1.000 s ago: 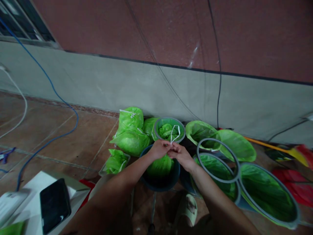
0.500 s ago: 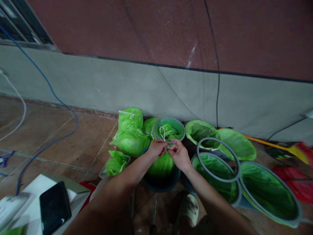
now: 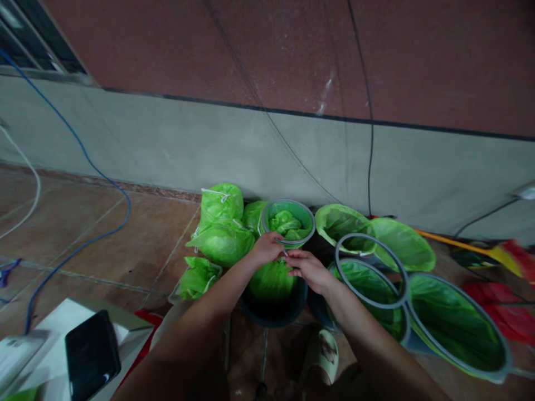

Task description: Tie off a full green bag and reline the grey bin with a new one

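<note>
In the middle of the head view a green plastic bag (image 3: 272, 283), gathered at its top, sits in a dark bucket (image 3: 267, 318). My left hand (image 3: 268, 249) pinches the bag's white drawstring from the left. From the right, my right hand (image 3: 308, 269) also has its thumb and forefinger on the drawstring (image 3: 286, 253), its other fingers loosely bent. Both hands meet just above the bag's neck. Right behind them stands a grey-rimmed bin (image 3: 312, 234) with a crumpled green bag (image 3: 288, 223) inside.
Tied green bags (image 3: 225, 242) are heaped at the left. On the right are green-lined bins (image 3: 507, 362) and a loose grey ring (image 3: 339, 267). A phone (image 3: 92, 356) lies on a white box (image 3: 62, 317). A blue cable (image 3: 79, 142) crosses the tiled floor; a wall (image 3: 188, 145) stands behind.
The white drawstring loop that stood up above my hands has been drawn down and no longer shows. My right hand has turned lower, its fingers now pointing left; my left hand has shifted slightly.
</note>
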### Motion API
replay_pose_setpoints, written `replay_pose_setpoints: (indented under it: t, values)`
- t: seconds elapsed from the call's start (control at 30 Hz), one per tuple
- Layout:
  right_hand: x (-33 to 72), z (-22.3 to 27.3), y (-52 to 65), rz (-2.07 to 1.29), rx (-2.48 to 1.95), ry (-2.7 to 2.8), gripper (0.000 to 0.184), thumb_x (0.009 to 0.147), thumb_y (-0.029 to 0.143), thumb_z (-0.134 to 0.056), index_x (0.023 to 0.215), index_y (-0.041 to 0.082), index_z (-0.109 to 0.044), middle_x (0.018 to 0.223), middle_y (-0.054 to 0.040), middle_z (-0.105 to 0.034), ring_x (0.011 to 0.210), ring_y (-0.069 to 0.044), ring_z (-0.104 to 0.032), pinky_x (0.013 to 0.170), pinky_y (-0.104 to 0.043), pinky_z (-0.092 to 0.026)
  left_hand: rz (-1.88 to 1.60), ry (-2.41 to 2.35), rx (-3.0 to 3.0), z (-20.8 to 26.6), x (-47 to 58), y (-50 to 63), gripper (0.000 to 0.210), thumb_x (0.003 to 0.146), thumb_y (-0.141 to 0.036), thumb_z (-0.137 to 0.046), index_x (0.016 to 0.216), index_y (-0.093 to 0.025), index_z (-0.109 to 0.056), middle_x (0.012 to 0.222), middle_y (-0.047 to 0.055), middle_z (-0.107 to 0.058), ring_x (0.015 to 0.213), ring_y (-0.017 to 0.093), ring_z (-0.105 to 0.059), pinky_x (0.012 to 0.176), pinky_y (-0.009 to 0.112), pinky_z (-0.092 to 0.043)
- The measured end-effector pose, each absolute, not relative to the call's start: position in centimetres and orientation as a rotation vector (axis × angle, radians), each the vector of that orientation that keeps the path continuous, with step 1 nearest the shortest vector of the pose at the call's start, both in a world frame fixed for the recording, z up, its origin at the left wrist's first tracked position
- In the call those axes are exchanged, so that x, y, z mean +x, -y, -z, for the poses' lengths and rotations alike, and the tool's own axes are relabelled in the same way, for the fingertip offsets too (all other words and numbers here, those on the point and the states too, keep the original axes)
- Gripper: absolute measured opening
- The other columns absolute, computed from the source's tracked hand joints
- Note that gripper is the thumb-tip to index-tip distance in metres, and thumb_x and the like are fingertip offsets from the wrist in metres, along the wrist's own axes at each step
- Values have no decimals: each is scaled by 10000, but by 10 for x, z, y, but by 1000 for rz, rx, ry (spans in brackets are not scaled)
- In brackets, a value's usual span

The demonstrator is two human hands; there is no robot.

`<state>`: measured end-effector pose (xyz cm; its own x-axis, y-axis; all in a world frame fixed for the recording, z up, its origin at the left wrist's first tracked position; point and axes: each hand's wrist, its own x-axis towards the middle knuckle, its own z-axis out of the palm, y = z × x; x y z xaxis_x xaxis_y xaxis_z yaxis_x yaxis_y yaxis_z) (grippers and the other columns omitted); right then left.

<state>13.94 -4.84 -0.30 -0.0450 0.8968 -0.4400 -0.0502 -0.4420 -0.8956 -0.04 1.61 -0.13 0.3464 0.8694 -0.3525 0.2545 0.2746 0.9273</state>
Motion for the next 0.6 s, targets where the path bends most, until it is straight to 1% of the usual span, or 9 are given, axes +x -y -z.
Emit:
replay_pose_setpoints:
  t: [0.07,0.1,0.2,0.27,0.33,0.43,0.6]
  values:
    - [143,-2,50,-1739,-1363,727,218,616,249,-770,798,184,-669,756,-9,-664,681,-130,-599,628,-262,-494,-571,-1119,1265,2,-1,-16,305,725,-76,-595,1022,-140,-609,490,-85,-536,393,64,-432,438,188,-338]
    - [145,-4,50,-1772,-1334,654,222,615,227,-778,804,181,-670,765,-16,-676,677,-127,-606,631,-262,-501,-577,-1083,1269,2,-2,-16,295,729,-76,-582,1016,-143,-603,500,-84,-536,405,65,-442,450,189,-348]
    - [149,-6,50,-1823,-1322,524,147,663,155,-741,794,165,-674,750,-33,-693,640,-112,-610,608,-234,-496,-567,-990,1344,1,-4,-14,207,725,-91,-572,919,-152,-608,562,-64,-570,491,80,-518,520,201,-410]
    - [150,-5,49,-1835,-1344,464,91,700,107,-695,778,152,-680,704,-28,-683,611,-98,-604,595,-213,-490,-539,-958,1462,0,-6,-13,128,701,-109,-605,820,-153,-618,627,-40,-614,573,96,-566,585,217,-450]
    - [151,-2,48,-1832,-1370,412,82,723,75,-659,759,145,-681,650,-17,-662,587,-91,-598,591,-203,-491,-501,-941,1582,-1,-8,-12,87,685,-133,-643,769,-153,-631,693,-20,-658,638,114,-597,634,231,-471]
    - [150,2,47,-1827,-1387,393,84,738,67,-649,749,145,-677,618,-12,-648,572,-91,-595,588,-205,-493,-475,-962,1711,-1,-9,-9,83,709,-159,-646,791,-152,-655,741,2,-691,678,135,-623,656,243,-482]
    - [151,7,46,-1818,-1375,439,57,721,89,-700,741,138,-681,647,-20,-664,598,-94,-611,616,-214,-508,-515,-1053,1926,5,-5,-4,50,746,-163,-638,775,-155,-678,754,11,-687,701,137,-622,690,241,-488]
